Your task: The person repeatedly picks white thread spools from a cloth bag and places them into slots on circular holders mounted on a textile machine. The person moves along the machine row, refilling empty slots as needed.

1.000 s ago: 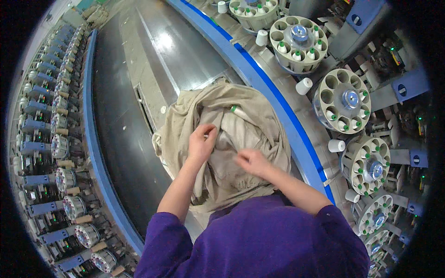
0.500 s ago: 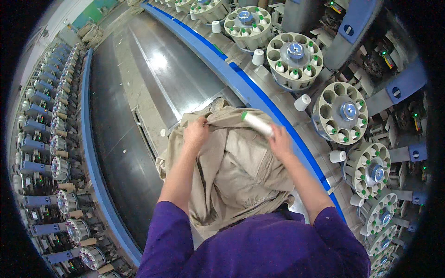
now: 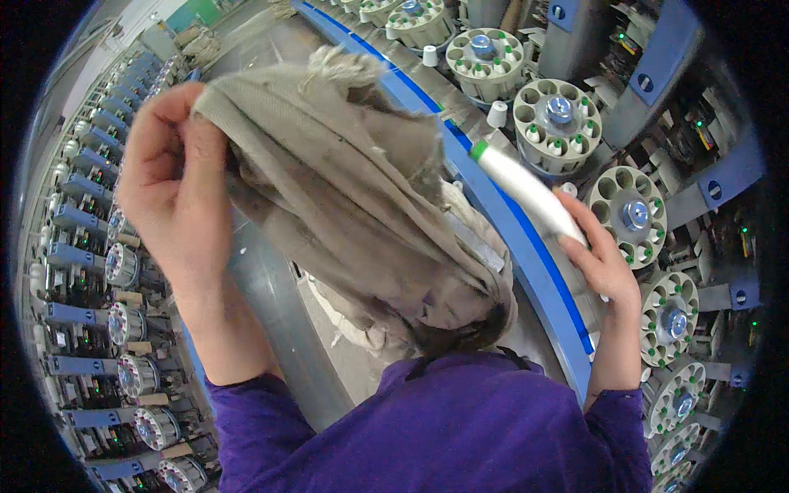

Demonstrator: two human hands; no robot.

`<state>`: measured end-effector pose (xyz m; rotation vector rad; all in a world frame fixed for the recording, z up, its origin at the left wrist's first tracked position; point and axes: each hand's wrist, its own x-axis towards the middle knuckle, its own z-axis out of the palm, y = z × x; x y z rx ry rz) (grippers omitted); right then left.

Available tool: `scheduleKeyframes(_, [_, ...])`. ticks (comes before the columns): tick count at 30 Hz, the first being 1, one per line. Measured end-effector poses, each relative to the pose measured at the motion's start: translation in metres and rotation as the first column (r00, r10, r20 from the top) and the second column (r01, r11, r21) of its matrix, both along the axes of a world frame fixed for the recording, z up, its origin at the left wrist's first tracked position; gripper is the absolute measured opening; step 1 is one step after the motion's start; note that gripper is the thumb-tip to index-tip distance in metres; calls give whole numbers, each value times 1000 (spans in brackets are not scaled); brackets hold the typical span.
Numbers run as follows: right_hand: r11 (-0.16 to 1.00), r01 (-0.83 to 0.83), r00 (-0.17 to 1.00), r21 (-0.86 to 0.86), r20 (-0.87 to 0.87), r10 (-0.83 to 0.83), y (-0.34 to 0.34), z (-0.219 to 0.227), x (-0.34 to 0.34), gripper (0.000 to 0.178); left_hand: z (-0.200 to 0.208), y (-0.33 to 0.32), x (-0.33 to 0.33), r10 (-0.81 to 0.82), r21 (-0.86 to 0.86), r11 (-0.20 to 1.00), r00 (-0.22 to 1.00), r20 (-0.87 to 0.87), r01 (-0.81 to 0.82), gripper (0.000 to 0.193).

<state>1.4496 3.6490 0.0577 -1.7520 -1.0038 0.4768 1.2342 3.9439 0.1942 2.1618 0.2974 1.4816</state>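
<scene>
My left hand (image 3: 177,185), raised at the left, pinches the edge of a large beige cloth (image 3: 329,177) between thumb and fingers. The cloth hangs in folds from there down to my waist; whether it is a bag or an apron I cannot tell. Its far edge is frayed, with loose threads. At the right, my right hand (image 3: 604,259) is closed around the lower end of a yarn bobbin (image 3: 530,197). White yarn is wound on the bobbin, and its green tip points up and to the left. The bobbin is a little blurred and apart from the cloth.
Along the right runs a blue machine rail (image 3: 485,177). Beyond it stand round bobbin magazines (image 3: 559,123) with green-tipped bobbins in some pockets, and white cones (image 3: 497,114) beside them. Another row of winding machines (image 3: 123,324) lines the left. Grey floor (image 3: 275,283) lies between.
My left hand has lifted the cloth edge up and to the left, toward the camera. My right hand has moved right with the bobbin, away from the cloth.
</scene>
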Motion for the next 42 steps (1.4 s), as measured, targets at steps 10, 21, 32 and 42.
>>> scheduleKeyframes(10, [921, -358, 443, 154, -840, 312, 58, -18, -48, 34, -79, 35, 101, 193, 79, 981, 892, -408, -176, 15])
scheduleKeyframes(21, [797, 565, 825, -214, 167, -540, 153, -243, 55, 49, -294, 22, 78, 34, 276, 817, 437, -899, 506, 27])
scheduleKeyframes(32, [917, 257, 116, -306, -932, -343, 30, -198, -76, 21, -354, 91, -48, 82, 53, 968, 109, -991, -244, 19])
scheduleKeyframes(42, [983, 97, 234, -159, -956, -178, 6, -166, -104, 24, -364, 49, -4, -40, -484, 643, 605, -795, -593, 44])
